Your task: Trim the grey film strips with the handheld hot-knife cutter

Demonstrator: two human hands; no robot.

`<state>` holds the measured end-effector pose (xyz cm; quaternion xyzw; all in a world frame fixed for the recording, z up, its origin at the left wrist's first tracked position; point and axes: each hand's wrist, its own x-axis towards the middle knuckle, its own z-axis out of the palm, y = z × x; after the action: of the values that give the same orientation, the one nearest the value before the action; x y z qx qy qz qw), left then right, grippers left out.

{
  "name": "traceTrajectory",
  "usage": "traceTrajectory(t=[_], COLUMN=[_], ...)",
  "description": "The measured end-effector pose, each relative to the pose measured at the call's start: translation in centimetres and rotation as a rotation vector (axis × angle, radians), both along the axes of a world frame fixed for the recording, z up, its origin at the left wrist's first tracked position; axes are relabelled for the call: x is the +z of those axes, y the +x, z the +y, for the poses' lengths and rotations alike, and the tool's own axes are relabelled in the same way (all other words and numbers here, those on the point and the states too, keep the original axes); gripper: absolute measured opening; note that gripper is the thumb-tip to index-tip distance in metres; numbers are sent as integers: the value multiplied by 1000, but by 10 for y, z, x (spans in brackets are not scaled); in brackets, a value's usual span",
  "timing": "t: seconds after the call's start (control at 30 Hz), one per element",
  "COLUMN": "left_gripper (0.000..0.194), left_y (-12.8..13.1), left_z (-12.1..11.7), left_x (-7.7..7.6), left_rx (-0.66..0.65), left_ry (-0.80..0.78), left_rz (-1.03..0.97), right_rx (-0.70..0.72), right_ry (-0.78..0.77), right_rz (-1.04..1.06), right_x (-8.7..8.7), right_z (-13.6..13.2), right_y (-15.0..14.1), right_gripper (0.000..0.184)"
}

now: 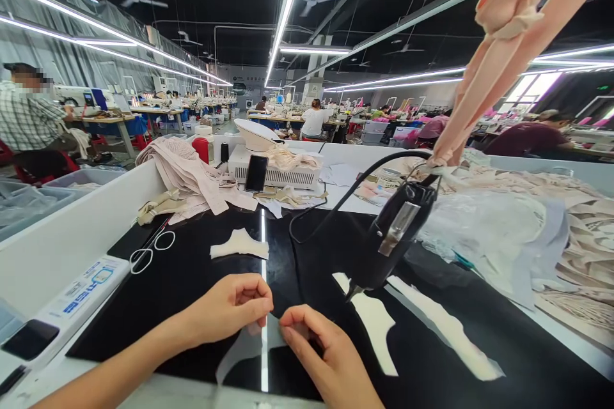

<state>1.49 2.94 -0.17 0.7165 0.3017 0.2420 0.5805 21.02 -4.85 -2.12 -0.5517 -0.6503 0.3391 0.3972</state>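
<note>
My left hand and my right hand are close together above a glossy black work surface. Each has thumb and forefinger pinched on a thin, translucent grey film piece that curves down below them. A cream, curved fabric piece lies beyond my left hand. To the right lie another cream fabric piece and a long cream strip with translucent film along its edge. A black corded tool with a pointed tip hangs above these pieces from knotted peach fabric strips.
White-handled scissors lie at left beside a long white box and a dark phone. Pale fabric strips and an upright phone stand behind. Plastic film and fabric heap at right. People sit at sewing machines beyond.
</note>
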Motion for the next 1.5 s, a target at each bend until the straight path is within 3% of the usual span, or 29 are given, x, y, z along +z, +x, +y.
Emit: traceTrajectory(t=[0.1,0.27,0.37,0.6,0.77,0.97,1.13,1.33,1.5], left_gripper=[15,13,18,26,20,20,21,21,23], left_y=[-4,-11,-14,-22,-29,-32,-33,-34,-34], left_z=[3,5,5,1,4,5,6,6,6], left_x=[-9,-23,-31,-40,-49,-51,-52,-52,-54], left_rx=[65,58,49,61,96,106,104,114,116], left_ry=[211,718,828,901,954,1010,1033,1043,1072], left_rz=[144,324,334,264,227,199,218,219,237], right_rx=[-5,11,-10,-71,-319,-561,-575,-658,-831], right_ry=[129,303,302,289,282,274,247,215,142], right_rz=[-214,-525,-571,-612,-737,-886,-908,-699,-293], right_x=[-10,-25,-26,-11,-2,3,-5,-4,1], right_z=[7,15,14,-23,-47,-38,-27,-22,-23], right_y=[1,3,4,21,78,155,164,161,183], right_gripper=[17,22,23,21,27,34,29,26,33])
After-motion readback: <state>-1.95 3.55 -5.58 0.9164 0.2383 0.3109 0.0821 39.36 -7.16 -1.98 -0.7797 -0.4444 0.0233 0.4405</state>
